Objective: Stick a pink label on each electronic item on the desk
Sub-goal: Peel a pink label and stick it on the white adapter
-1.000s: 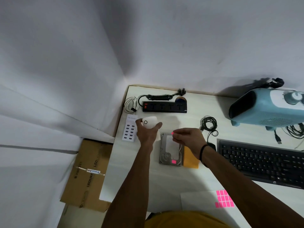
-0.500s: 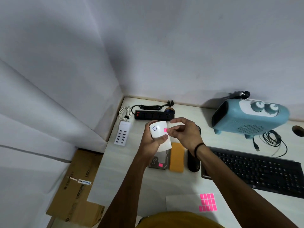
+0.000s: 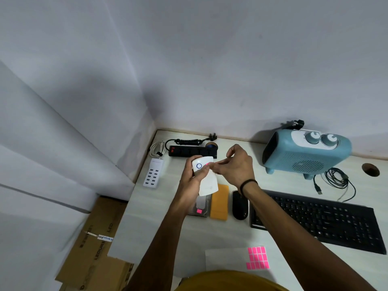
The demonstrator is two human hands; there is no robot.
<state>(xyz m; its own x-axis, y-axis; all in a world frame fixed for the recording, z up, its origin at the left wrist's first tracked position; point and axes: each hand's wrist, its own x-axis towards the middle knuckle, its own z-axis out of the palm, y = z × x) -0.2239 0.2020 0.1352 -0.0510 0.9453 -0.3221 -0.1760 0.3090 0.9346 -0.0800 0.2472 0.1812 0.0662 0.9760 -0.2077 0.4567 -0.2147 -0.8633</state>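
Observation:
My left hand [image 3: 192, 179] grips a white plug-in device [image 3: 206, 179] with a blue ring on its face, lifted above the desk. My right hand [image 3: 235, 164] presses a pink label [image 3: 207, 164] onto the device's face beside the ring, fingers curled over it. Below the device lies a hard drive [image 3: 199, 208] with a pink label on it, partly hidden by my left wrist. A backing sheet with several pink labels [image 3: 257, 258] lies at the desk's near edge.
On the desk are a white multi-port USB charger [image 3: 152, 173], a black power strip [image 3: 192, 151], an orange block [image 3: 219, 201], a black mouse [image 3: 240, 204], a black keyboard [image 3: 315, 220], a blue fan heater [image 3: 304, 153] and loose cables [image 3: 336, 179]. Cardboard boxes [image 3: 94, 244] lie on the floor at left.
My left hand lifted the white device from the desk's back toward me. My right hand brought the pink label onto its face. The camera view shifted right.

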